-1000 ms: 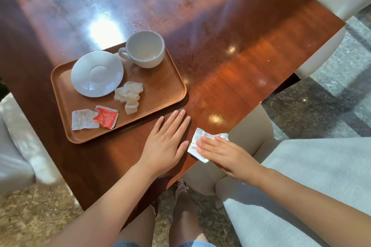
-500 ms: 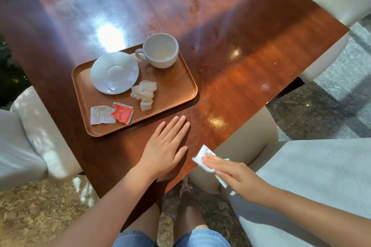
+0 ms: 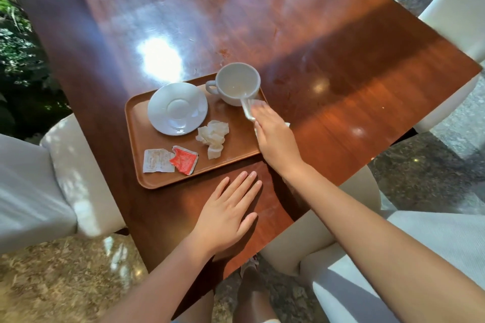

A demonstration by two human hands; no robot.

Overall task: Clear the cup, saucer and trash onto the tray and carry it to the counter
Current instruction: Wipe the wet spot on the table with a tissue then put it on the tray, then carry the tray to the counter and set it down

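A brown tray (image 3: 136,139) lies on the wooden table (image 3: 341,86). It carries a white cup (image 3: 237,82) at its far right corner, a white saucer (image 3: 177,108), a crumpled napkin (image 3: 214,137), a white torn packet (image 3: 157,161) and a red torn packet (image 3: 184,160). My right hand (image 3: 275,139) hovers over the tray's right edge just below the cup, holding a white paper napkin (image 3: 247,110) that sticks out past the fingertips. My left hand (image 3: 228,215) lies flat on the table in front of the tray, fingers spread, holding nothing.
Pale upholstered chairs stand at the left (image 3: 39,191), the near right (image 3: 420,257) and the far right (image 3: 456,16). The table's near corner is close to my legs. Green plants (image 3: 18,47) are at the far left.
My right hand has lifted the white napkin from the table's near edge and carried it forward to the tray's right side by the cup. My left hand has stayed flat.
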